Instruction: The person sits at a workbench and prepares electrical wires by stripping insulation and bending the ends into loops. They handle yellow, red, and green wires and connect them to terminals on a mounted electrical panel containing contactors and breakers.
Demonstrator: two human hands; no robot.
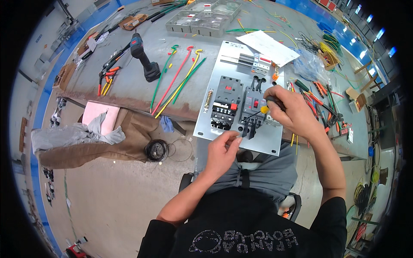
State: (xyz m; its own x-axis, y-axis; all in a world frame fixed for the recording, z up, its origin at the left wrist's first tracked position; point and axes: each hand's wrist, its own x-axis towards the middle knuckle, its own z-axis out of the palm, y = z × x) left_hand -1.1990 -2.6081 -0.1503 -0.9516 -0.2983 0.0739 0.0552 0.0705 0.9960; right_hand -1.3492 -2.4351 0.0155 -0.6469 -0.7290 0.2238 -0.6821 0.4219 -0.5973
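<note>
My right hand (288, 109) grips a screwdriver (264, 110) with a dark and yellow handle. Its thin shaft slants down and left to the lower end of a grey circuit breaker (253, 102) with a red switch. Black upright fins (248, 130) stick out below that breaker. Beside them my left hand (224, 150) has thumb and forefinger drawn together; what they hold, if anything, is too small to make out. Both breakers are on a light metal mounting plate (204, 129); the second, larger breaker (226, 101) is at the left, with a red button.
Terminal blocks (260, 64) sit at the plate's far end, partly beside a white paper sheet (269, 47). A cordless drill (144, 58) stands on the grey table (124, 88) near coloured cable pieces (176, 81). Pliers and other hand tools (316, 96) lie at right. Behind is a grey divided tray (198, 28).
</note>
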